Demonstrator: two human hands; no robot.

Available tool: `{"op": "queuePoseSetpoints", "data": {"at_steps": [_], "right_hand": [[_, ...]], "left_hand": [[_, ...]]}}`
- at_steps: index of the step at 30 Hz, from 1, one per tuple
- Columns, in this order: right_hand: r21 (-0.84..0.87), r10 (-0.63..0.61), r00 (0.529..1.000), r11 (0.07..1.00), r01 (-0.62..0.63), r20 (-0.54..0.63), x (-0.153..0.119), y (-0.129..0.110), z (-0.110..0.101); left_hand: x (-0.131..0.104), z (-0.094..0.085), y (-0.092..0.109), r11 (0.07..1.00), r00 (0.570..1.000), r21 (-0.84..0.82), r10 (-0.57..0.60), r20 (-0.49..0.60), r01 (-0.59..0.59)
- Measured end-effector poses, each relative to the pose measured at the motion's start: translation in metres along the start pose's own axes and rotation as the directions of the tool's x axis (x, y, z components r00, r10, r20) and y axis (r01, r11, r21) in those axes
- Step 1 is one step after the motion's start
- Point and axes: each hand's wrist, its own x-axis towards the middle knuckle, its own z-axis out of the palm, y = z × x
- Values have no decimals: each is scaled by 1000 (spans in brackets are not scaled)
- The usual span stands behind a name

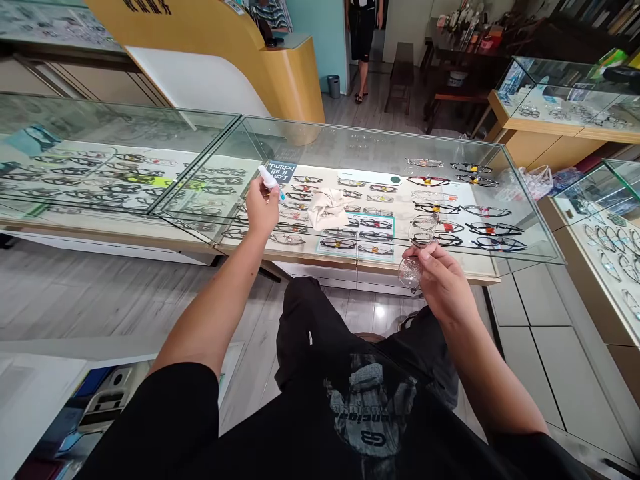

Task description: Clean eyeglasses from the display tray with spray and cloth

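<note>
My left hand (263, 208) is closed around a small white bottle (269, 177) with a blue end, above the left part of the glass display case. On the right, my right hand (440, 270) pinches a pair of thin-framed round glasses (423, 230) near the case's front edge. Droplets or specks show on the lower lens. Between my hands, a crumpled cream cloth (327, 209) lies on the glass top. Rows of eyeglass frames (376, 235) sit inside the case beneath it.
More glass cases stand at the left and right, including one with glasses (610, 240). Beyond the case are a curved yellow counter (295, 80), a grey bin (333, 86), a wooden bench (403, 67) and a standing person (363, 40). Plastic bags (527, 183) lie at the right.
</note>
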Motion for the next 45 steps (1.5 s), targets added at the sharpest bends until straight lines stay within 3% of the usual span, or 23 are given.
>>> {"op": "queuePoseSetpoints", "data": {"at_steps": [3, 5, 6, 9, 13, 18, 22, 28, 31, 33, 39, 45], "right_hand": [[-5, 4, 1000, 1000, -4, 0, -1, 0, -1], [-4, 10, 1000, 1000, -10, -1, -1, -1, -1], [0, 12, 1000, 1000, -12, 2, -2, -1, -1], [11, 20, 1000, 1000, -21, 16, -2, 0, -1], [21, 24, 1000, 999, -24, 7, -3, 2, -2], [19, 12, 1000, 1000, -12, -4, -5, 4, -7], [14, 13, 1000, 1000, -13, -10, -7, 5, -11], [13, 14, 1000, 1000, -14, 5, -5, 7, -10], [19, 23, 1000, 1000, -23, 13, -4, 8, -8], [23, 27, 999, 999, -27, 17, -3, 8, -7], [29, 43, 999, 999, -44, 17, -3, 8, -5], [50, 57, 997, 997, -59, 49, -5, 11, -4]], "left_hand": [[-17, -8, 18, 993, 966, 73, 108, -233, -93], [-28, -13, 35, 979, 944, 126, 191, -270, -162], [-32, -14, 43, 971, 951, 129, 224, -215, -199], [-38, -8, 67, 961, 967, 114, 243, 80, -252], [-32, 12, 84, 942, 931, 294, 49, 361, -164], [-17, 24, 84, 878, 891, 468, -134, 434, -96], [-12, 17, 80, 873, 902, 476, -116, 417, -108], [-20, -3, 83, 936, 902, 335, -47, 430, -111], [-28, -11, 90, 992, 891, 115, -6, 453, -52], [-33, -15, 97, 997, 881, -65, -11, 473, 47], [-53, -22, 126, 819, 827, -399, -153, 540, 412], [-90, -25, 154, 716, 730, -447, -128, 671, 536]]}}
